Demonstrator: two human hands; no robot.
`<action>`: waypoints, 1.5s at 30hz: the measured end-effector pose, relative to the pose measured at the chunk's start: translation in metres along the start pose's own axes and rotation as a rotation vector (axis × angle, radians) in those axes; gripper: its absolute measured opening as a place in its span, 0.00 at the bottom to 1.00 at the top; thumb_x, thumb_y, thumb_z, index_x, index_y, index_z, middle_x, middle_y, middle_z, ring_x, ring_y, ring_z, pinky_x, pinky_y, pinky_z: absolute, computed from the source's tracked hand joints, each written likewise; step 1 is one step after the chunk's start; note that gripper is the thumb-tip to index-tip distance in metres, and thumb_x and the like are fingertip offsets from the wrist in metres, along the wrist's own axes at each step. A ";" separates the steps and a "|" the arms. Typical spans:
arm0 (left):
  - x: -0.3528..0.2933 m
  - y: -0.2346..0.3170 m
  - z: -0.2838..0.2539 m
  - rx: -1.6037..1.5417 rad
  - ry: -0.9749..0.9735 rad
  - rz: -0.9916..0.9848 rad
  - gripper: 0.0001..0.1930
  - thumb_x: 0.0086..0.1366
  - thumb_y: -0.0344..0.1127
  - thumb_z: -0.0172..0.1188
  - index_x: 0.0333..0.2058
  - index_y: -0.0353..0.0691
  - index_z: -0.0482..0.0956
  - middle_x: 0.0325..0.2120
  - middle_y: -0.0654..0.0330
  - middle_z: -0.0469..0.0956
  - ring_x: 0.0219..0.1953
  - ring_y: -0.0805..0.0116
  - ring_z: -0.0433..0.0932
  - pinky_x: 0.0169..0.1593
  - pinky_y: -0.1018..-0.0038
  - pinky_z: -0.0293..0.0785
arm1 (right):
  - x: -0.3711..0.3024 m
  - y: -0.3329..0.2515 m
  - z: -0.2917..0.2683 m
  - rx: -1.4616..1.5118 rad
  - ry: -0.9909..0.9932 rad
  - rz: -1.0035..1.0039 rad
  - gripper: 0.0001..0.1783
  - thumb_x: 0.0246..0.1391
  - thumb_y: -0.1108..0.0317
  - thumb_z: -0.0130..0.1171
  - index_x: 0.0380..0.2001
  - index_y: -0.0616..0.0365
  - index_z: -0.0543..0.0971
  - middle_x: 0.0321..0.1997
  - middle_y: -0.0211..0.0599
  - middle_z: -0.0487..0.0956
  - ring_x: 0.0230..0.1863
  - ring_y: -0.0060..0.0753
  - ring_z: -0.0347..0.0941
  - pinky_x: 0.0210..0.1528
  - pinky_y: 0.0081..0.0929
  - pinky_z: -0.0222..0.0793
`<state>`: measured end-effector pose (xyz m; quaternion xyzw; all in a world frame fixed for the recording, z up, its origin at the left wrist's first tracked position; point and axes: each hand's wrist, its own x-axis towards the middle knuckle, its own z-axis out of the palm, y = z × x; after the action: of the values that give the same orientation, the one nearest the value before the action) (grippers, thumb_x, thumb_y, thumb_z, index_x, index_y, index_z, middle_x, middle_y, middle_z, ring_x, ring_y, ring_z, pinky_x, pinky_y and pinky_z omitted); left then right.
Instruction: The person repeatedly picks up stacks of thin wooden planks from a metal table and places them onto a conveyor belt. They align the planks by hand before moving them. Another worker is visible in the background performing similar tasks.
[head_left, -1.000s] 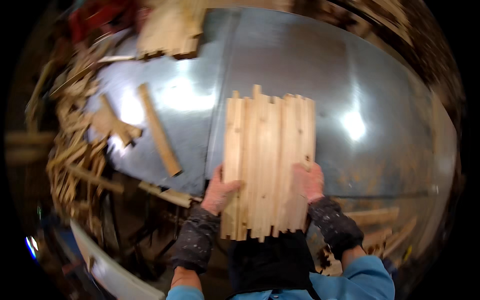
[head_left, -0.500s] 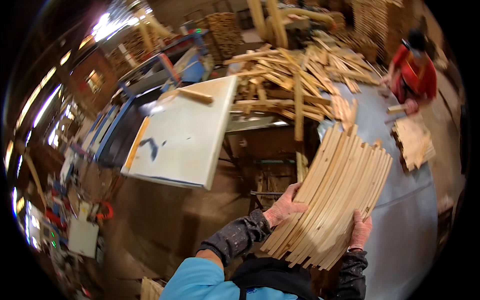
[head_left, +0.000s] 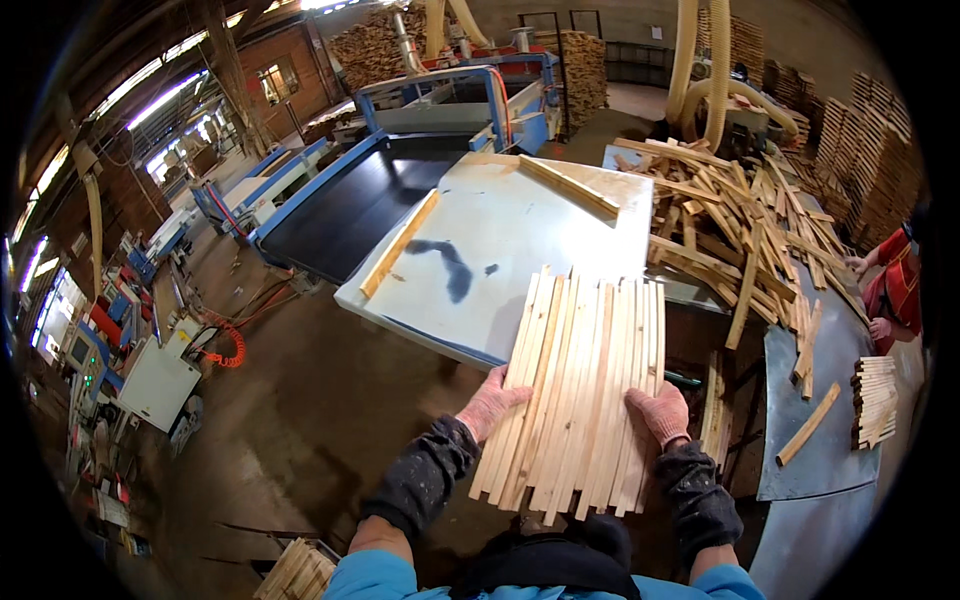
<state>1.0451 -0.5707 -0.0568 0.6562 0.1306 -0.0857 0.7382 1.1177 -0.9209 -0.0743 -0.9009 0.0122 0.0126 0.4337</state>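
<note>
Between my two gloved hands is a flat bundle of wooden strips (head_left: 575, 400), laid side by side with uneven ends. My left hand (head_left: 492, 403) is closed on the bundle's left edge, thumb on top. On the opposite edge my right hand (head_left: 660, 412) grips it the same way; the fingers underneath are hidden. The far end of the bundle overlaps the near edge of a white-topped table (head_left: 520, 230) in view; whether it touches cannot be told. Two wooden bars, a left bar (head_left: 400, 245) and a far bar (head_left: 568, 187), lie on that table.
A black conveyor belt (head_left: 370, 200) in a blue frame adjoins the table. To the right, a heap of loose wood pieces (head_left: 720, 210) covers part of a grey metal table (head_left: 815, 470). A co-worker in red (head_left: 895, 285) stands beside it, near another strip bundle (head_left: 873, 403).
My view and body have turned left. The bundle has swung from over the grey metal table to the white-topped table's near edge, still held in both hands.
</note>
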 end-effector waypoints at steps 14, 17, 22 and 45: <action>0.182 0.136 -0.189 1.141 0.091 -0.030 0.43 0.62 0.68 0.73 0.65 0.41 0.80 0.60 0.40 0.81 0.65 0.46 0.79 0.70 0.56 0.73 | 0.138 -0.158 0.154 -0.169 0.129 0.159 0.41 0.53 0.34 0.74 0.47 0.68 0.86 0.45 0.60 0.88 0.50 0.60 0.86 0.55 0.50 0.80; 0.237 0.154 -0.226 1.183 0.092 -0.071 0.58 0.59 0.75 0.70 0.75 0.37 0.65 0.68 0.39 0.70 0.70 0.43 0.71 0.74 0.53 0.67 | 0.181 -0.190 0.182 -0.172 0.134 0.195 0.41 0.52 0.34 0.74 0.45 0.67 0.86 0.45 0.59 0.88 0.49 0.59 0.86 0.54 0.49 0.79; 0.285 0.189 -0.322 1.485 0.410 0.429 0.62 0.64 0.73 0.67 0.80 0.35 0.50 0.75 0.37 0.62 0.77 0.41 0.62 0.76 0.52 0.63 | 0.231 -0.254 0.236 -0.160 0.137 0.222 0.41 0.51 0.33 0.74 0.46 0.65 0.86 0.45 0.56 0.88 0.49 0.58 0.85 0.54 0.48 0.79; 0.394 0.338 -0.917 1.300 0.505 -0.242 0.54 0.66 0.73 0.60 0.81 0.48 0.55 0.79 0.39 0.53 0.81 0.39 0.52 0.80 0.48 0.48 | 0.360 -0.673 0.752 0.176 -0.200 -0.075 0.34 0.50 0.52 0.74 0.54 0.64 0.79 0.51 0.60 0.85 0.56 0.64 0.82 0.59 0.50 0.79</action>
<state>1.4470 0.3977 0.0473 0.9448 0.2924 -0.0728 0.1291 1.4901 0.0822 -0.0294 -0.8533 -0.0638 0.0850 0.5104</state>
